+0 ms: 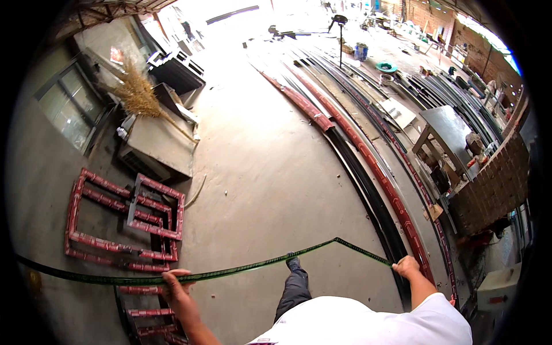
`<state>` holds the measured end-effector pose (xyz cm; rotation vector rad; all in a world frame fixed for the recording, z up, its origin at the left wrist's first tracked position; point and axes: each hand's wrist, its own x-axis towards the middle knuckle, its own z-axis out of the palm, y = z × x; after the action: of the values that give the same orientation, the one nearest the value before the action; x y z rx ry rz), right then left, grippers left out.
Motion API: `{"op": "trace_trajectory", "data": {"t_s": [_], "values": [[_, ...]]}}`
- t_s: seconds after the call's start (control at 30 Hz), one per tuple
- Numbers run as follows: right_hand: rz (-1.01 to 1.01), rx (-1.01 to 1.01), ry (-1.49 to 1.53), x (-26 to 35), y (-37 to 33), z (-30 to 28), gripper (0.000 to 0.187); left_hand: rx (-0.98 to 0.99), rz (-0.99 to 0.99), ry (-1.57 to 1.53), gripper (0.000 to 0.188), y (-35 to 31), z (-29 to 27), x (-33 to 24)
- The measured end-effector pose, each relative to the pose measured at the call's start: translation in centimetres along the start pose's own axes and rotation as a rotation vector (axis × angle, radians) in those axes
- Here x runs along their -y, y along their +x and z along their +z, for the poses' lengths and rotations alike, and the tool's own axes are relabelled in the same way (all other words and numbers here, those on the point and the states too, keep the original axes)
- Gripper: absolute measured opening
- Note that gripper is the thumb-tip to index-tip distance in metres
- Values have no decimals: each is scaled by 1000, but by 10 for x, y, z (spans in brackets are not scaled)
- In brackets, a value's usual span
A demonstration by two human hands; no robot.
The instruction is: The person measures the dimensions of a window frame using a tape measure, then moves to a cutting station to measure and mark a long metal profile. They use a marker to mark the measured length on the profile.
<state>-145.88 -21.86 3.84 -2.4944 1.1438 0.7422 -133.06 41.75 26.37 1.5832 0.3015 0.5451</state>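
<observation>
A pale workshop floor [259,190] ran toward a brightly lit far end, with long bars [305,106] on the right and red frames [98,239] on the left. Glare washed out the distance, and the green strip [247,268] was cut off at the dark left rim. Sharply bent, it spanned both hands: the left hand [179,293] pinched it between thumb and fingers; the right hand [407,267] clamped its right end.

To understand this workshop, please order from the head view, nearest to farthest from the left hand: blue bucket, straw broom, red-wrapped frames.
1. Red-wrapped frames: beyond the left hand, leftward.
2. Straw broom: farther ahead, left.
3. Blue bucket: far ahead, right.
</observation>
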Motion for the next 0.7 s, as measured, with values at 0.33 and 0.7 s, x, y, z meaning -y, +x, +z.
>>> {"op": "trace_trajectory", "data": {"t_s": [0.33,0.7], "values": [[320,44,299,155,24,-30,32,542,25,113,52,224,273,66],[372,239,314,376,227,-117,46,609,54,189,45,444,459,134]]}}
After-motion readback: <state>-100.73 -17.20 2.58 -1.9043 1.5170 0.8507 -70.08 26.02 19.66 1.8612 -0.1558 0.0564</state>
